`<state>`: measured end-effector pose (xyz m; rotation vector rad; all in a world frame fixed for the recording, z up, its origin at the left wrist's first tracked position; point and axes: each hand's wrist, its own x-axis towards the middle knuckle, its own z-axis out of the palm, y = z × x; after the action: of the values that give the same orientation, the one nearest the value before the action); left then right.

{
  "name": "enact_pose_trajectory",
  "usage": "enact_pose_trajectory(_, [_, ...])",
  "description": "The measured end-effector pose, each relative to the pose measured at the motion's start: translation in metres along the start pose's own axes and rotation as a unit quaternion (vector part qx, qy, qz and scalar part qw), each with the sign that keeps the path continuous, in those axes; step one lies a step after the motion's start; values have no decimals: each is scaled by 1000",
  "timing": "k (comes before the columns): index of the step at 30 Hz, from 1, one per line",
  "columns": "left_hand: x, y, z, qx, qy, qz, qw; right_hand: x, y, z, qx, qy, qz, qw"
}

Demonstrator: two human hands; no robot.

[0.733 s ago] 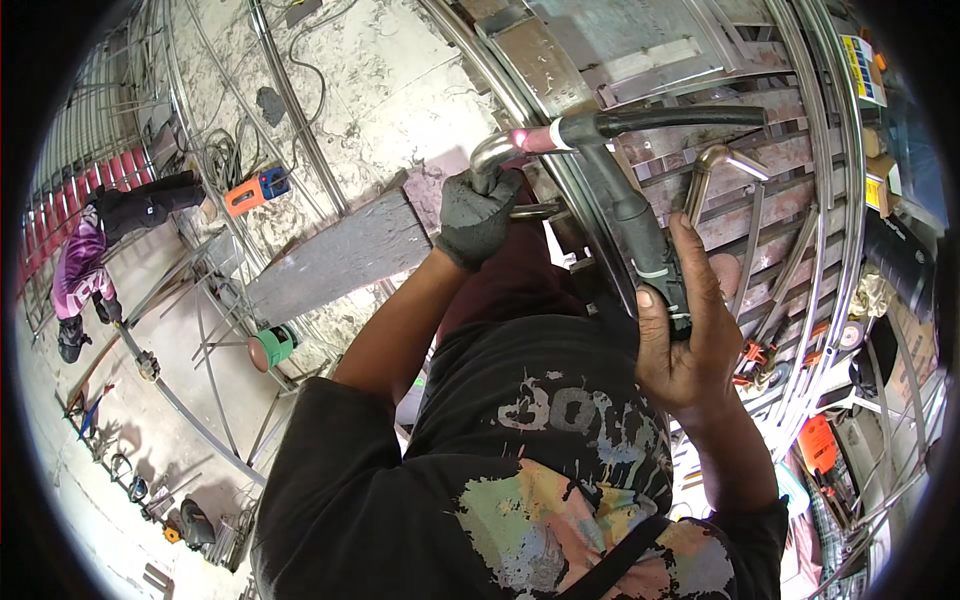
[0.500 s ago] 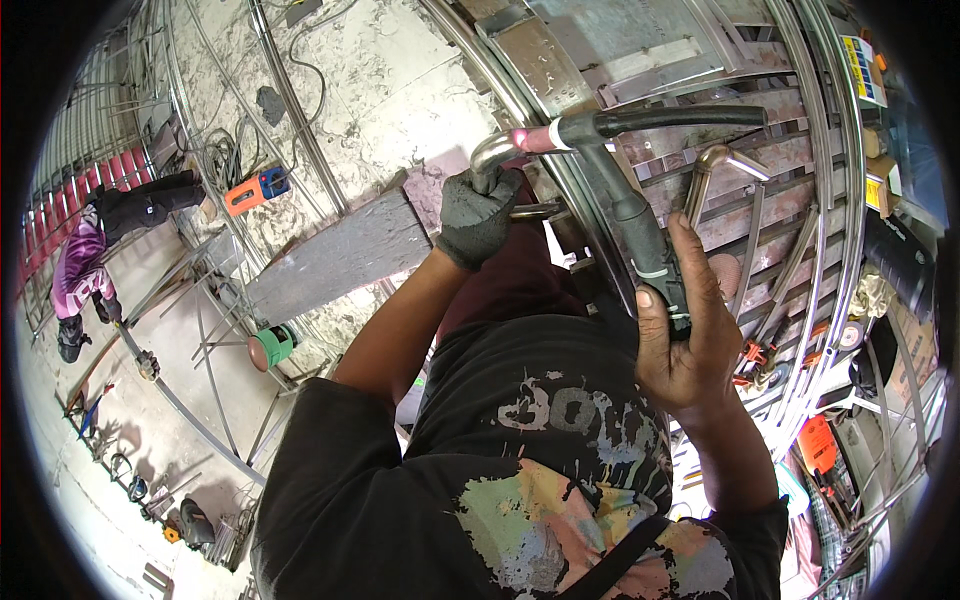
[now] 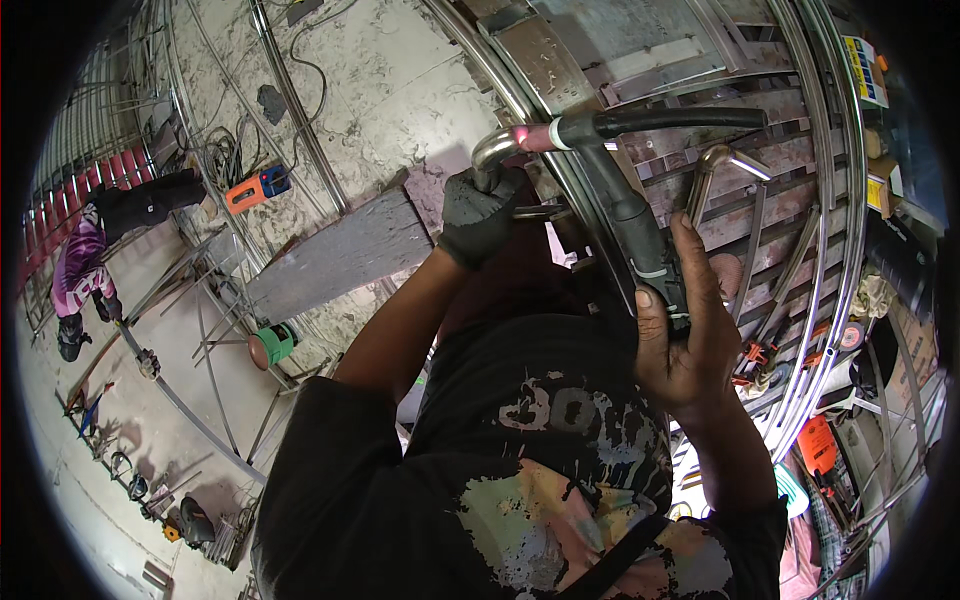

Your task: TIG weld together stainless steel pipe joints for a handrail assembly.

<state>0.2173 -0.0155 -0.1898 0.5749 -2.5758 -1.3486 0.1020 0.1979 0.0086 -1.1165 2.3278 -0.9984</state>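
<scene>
My left hand, in a dark grey work glove, is closed around the lower end of a bent, shiny metal pipe. A thin metal piece sticks out beside the glove; I cannot tell whether it is held. My bare right hand grips the handle of a black welding torch between thumb and fingers. The torch's pinkish nozzle points at the pipe's open end, where a pink glow shows. Whether nozzle and pipe touch is unclear. The torch's black back cap extends right.
Right of the torch, another bent pipe stands over a slatted metal bench. Long tubes run past both sides. A grey plank and an orange-and-blue device lie left. A co-worker in purple is at far left, beside a curved bar.
The whole picture has become dimmer, with the floor and my shirt darker. Both hands, the torch and the pipe stay almost where they were.
</scene>
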Motion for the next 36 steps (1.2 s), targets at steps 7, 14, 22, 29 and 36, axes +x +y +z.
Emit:
enact_pose_trajectory(7, [3,-2,-6,199,12,149,968,0,-5,-2,-16,-14,11,1000])
enact_pose_trajectory(14, [4,4,-5,24,-10,44,999,1,-1,1,-10,-2,-17,1000])
enact_pose_trajectory(22, [3,5,1,190,27,76,979,-7,-1,0,-64,-35,12,997])
enact_pose_trajectory(29, [5,17,-5,-140,-15,-147,979,-18,20,13,22,87,36,995])
enact_pose_trajectory(36, [-2,10,-18,148,-66,71,984,-32,23,10,157,218,230,935])
